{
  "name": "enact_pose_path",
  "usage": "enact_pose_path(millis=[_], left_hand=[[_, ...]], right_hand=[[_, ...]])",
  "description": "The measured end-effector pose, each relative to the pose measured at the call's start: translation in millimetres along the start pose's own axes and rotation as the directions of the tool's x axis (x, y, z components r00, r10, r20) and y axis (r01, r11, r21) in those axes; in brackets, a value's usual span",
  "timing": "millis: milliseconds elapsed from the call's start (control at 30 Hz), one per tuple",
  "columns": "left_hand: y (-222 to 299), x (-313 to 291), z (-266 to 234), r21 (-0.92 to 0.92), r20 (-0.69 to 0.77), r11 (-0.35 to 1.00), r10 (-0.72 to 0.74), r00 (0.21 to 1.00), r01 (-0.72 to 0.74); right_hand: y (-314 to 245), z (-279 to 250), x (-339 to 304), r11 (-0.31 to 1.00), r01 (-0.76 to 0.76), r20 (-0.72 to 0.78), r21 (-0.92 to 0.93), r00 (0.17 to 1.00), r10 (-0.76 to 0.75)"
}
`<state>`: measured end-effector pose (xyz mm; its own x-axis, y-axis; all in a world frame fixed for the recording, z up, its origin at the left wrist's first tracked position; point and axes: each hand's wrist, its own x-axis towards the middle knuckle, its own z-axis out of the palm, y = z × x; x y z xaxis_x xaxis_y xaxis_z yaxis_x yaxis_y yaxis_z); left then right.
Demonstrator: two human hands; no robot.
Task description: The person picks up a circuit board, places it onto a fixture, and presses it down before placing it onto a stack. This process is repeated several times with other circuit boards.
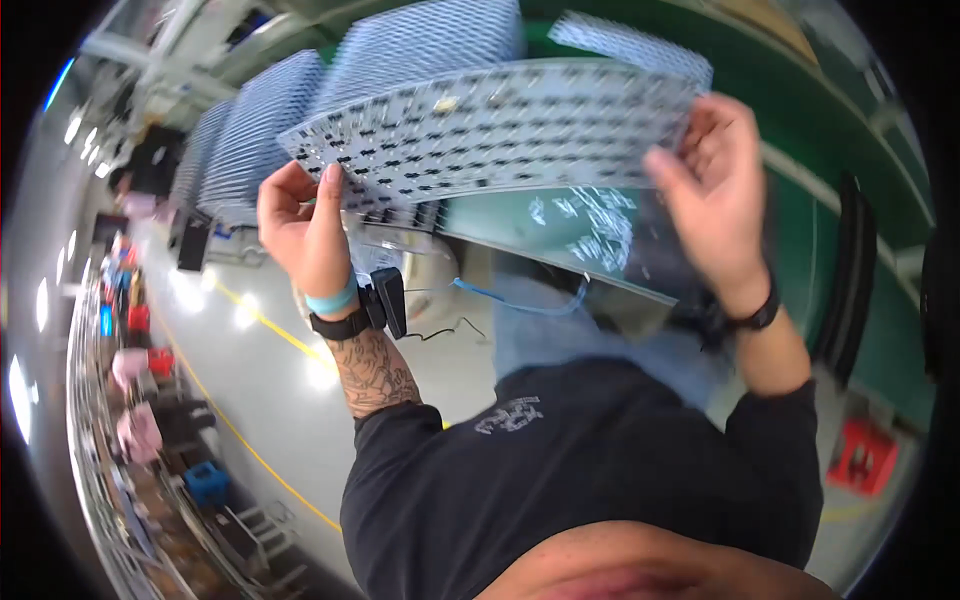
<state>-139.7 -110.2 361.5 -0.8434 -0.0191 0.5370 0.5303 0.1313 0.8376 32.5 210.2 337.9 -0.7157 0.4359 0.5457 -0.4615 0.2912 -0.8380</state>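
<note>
A long, thin, pale grey keyboard circuit board (480, 135), dotted with rows of small dark parts, is held up in front of me. My left hand (305, 215) pinches its lower left corner, thumb on the face I see. At the opposite end, my right hand (715, 175) grips the right edge, its fingers partly behind the board. On my left wrist are a light blue band (333, 298) and a black strap with a small black box (388, 300). A blue cord (520, 303) hangs below the board.
Beyond the board stand stacks of bluish ridged sheets (425, 45), and more (262, 125) at the left. Small whitish marks or pieces (600, 225) show on the green bench (500, 215). A red crate (862, 458) is at the lower right. Shelving with bins (140, 320) lines the left.
</note>
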Motion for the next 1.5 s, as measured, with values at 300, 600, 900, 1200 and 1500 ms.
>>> enact_pose_path(millis=[300, 600, 900, 1200, 1500], left_hand=[[-52.9, -86.4, 149.4, -0.042, 0.702, 0.976, -0.123, 0.702, 0.213], [-57.1, -123.3, 188.2, 0.029, 0.678, 1.0, -0.012, 0.735, -0.011], [-57.9, -134.6, 181.8, -0.008, 0.644, 1.0, -0.008, 0.765, 0.017], [-59.1, -135.8, 178.0, -0.016, 0.638, 0.999, -0.014, 0.77, 0.031], [-57.7, -135.8, 183.9, -0.018, 0.621, 1.0, -0.001, 0.783, 0.016]], right_hand=[[29.6, -175.7, -61.2, 0.842, -0.512, -0.224, -0.17, 0.852, 0.473], [55.3, -225.1, -126.3, 0.837, -0.459, -0.303, -0.297, 0.877, 0.374], [56.2, -220.7, -139.5, 0.872, -0.409, -0.332, -0.268, 0.889, 0.315], [49.9, -215.2, -143.1, 0.857, -0.405, -0.326, -0.319, 0.896, 0.302], [57.8, -216.7, -144.2, 0.863, -0.396, -0.329, -0.314, 0.898, 0.293]])
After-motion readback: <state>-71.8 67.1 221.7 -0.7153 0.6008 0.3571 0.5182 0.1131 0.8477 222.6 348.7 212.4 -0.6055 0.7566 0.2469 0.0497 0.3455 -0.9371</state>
